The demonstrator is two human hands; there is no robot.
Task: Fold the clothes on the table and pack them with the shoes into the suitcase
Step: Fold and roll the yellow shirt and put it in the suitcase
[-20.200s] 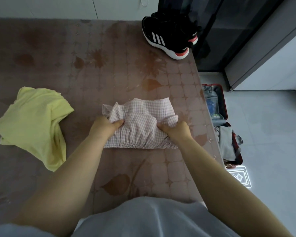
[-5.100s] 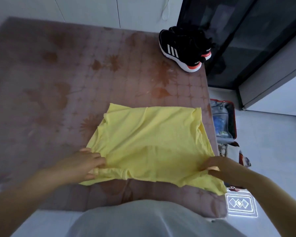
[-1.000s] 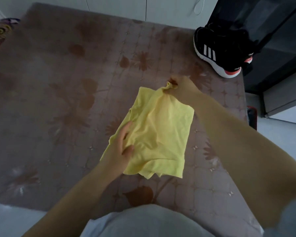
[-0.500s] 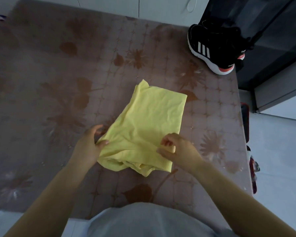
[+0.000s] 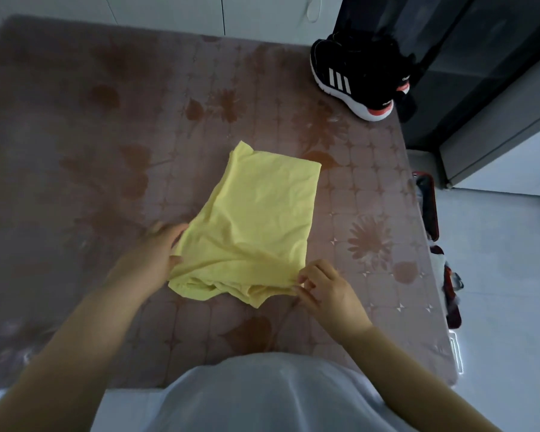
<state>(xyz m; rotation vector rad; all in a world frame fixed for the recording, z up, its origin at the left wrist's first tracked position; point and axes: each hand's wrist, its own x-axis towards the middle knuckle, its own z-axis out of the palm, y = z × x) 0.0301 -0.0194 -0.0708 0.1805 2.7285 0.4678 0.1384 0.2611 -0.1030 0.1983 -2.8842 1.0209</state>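
Observation:
A yellow garment (image 5: 256, 219) lies folded into a narrow strip in the middle of the table (image 5: 91, 151), its loose hem bunched at the near end. My left hand (image 5: 152, 254) grips the near left corner of it. My right hand (image 5: 326, 286) pinches the near right corner between thumb and fingers. A pair of black sneakers (image 5: 359, 76) with white stripes and red heels stands at the table's far right corner. The red suitcase (image 5: 430, 210) lies open on the floor past the table's right edge, mostly hidden by the table.
The table carries a brown cloth with a leaf and flower pattern. A dark glass cabinet (image 5: 468, 57) stands behind the sneakers. White cupboard doors (image 5: 200, 10) run along the far side. Pale floor tiles (image 5: 505, 275) lie to the right.
My right hand came back from the garment's far end to its near right corner. My left hand slid to the near left corner. The garment lies flatter and narrower.

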